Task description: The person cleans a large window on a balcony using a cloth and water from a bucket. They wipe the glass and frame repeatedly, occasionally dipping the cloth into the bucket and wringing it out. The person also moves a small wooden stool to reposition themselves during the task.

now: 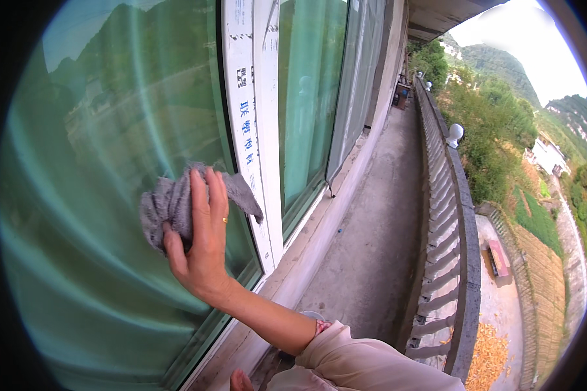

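Observation:
My right hand (208, 244) presses a crumpled grey cloth (169, 210) against the large window pane (102, 273), fingers pointing up and thumb at the left. A loose end of the cloth reaches right, over the edge of the white window frame (261, 195). A gold-coloured ring is on one finger. Green curtains show behind the glass, along with reflections of hills. Of my left hand (240, 380), only a small part shows at the bottom edge, below the window; what it does is hidden.
A concrete balcony floor (357, 234) runs along the wall, with a baluster railing (462, 215) on its right. The rim of a round container (313, 314) shows behind my right forearm. A narrow sill (293, 273) lies under the windows. Beyond the railing is a yard far below.

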Demonstrator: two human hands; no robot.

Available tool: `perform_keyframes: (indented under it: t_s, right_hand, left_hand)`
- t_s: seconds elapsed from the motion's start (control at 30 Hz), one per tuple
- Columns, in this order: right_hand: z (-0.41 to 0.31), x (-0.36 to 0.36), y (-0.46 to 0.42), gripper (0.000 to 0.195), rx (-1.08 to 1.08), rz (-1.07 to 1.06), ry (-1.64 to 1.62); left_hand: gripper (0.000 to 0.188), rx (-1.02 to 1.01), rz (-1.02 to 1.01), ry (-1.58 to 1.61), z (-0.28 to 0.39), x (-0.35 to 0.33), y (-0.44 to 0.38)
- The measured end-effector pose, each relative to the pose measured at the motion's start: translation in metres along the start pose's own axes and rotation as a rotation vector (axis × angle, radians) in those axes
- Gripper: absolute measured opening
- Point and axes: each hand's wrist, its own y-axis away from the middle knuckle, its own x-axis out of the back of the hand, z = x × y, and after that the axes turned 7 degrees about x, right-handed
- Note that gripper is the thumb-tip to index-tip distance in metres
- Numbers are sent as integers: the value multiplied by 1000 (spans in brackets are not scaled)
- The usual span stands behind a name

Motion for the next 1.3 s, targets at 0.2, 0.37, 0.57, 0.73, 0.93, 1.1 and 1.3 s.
perform_keyframes:
  t_s: [0.2, 0.37, 0.57, 0.73, 0.93, 1.1, 1.3]
  right_hand:
    - [-9, -19, -84, 87, 599, -149, -242]
    - [52, -15, -49, 78, 320, 53, 61]
    - [106, 30, 152, 75, -86, -107, 162]
    - [111, 20, 315, 74, -758, -30, 193]
    - [7, 3, 281, 76, -582, -267, 87]
    - [9, 5, 203, 76, -268, -198, 53]
    - [35, -19, -21, 70, 258, 184, 54]
  left_hand:
    - [43, 25, -21, -19, -10, -5, 5]
    - [42, 66, -2, -5, -30, 0, 23]
    - [41, 71, 3, 4, -49, -3, 56]
    - [34, -12, 137, -15, -40, 0, 76]
    - [34, 69, 96, 69, -56, 6, 80]
    - [34, 42, 78, 54, -67, -6, 60]
    - [33, 37, 130, 80, -50, -12, 49]
